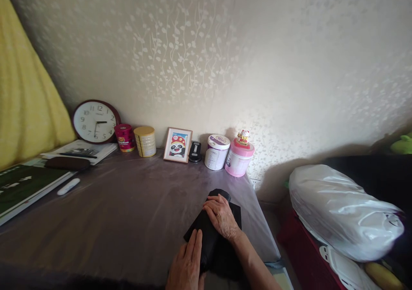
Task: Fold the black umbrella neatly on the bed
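Note:
A soft-looking black bundle [208, 242], perhaps rolled or folded cloth, lies near the table's front right. Dark flat flaps [237, 212] spread out from under it on both sides; its exact kind cannot be made out. Across its upper part lies my right hand [221, 218], fingers together and curved over the far side. My left hand [187, 261] rests along its lower left side, fingers stretched out flat against it and the thumb tip near its bottom end. Part of the bundle is hidden beneath my right hand and forearm.
Along the wall stand a clock [95, 121], a pink tin [125, 138], a yellow-lidded can [144, 142], a framed panda picture [178, 145], a white tub [217, 153] and a pink-lidded tub [238, 159]. A green book [28, 187] lies left. A white plastic bag [341, 208] sits beyond the table's right edge.

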A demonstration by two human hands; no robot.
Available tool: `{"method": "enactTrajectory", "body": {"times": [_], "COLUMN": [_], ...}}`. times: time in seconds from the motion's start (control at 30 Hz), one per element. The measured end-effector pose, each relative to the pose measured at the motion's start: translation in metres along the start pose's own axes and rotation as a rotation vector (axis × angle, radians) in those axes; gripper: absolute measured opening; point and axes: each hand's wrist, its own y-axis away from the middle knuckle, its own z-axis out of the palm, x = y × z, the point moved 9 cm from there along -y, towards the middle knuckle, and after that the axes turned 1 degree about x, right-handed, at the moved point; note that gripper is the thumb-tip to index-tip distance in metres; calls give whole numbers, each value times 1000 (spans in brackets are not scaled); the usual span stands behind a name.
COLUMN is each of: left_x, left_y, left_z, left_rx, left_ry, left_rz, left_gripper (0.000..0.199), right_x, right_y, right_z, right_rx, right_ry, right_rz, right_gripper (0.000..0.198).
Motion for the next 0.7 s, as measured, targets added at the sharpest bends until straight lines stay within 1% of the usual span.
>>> {"method": "enactTrajectory", "body": {"times": [0.13, 0.23, 0.3, 0.37, 0.43, 0.5, 0.6, 0.63, 0.7], "left_x": [-1, -2, -2, -2, 0, 1, 2, 3, 5], "left_y": [-1, -1, 0, 1, 3, 4, 5, 5, 5], "left_z": [0, 0, -1, -2, -3, -4, -6, -7, -9], "left_rx": [-35, -44, -31, -12, 3, 15, 44, 55, 73], "left_ry": [50, 81, 91, 95, 103, 118, 139, 140, 132], "left_rz": [-12, -10, -8, -3, 6, 15, 14, 14, 14], "left_gripper": [80, 82, 82, 80, 79, 81, 83, 83, 83], "right_x": [27, 47, 62, 77, 95, 111, 124, 126, 126], "right_y": [-16, -23, -23, -17, -2, 22, 61, 72, 93], "right_z": [-2, -4, -7, -15, -28, -43, -60, -61, -55], "right_rx": [-4, 21, 57, 109, 173, 238, 301, 305, 290], "right_ry": [14, -31, -67, -74, -65, -60, -70, -109, -259], "right_rz": [100, 208, 286, 369, 470, 581, 697, 731, 809], "right_gripper": [29, 26, 26, 29, 33, 38, 42, 41, 39]}}
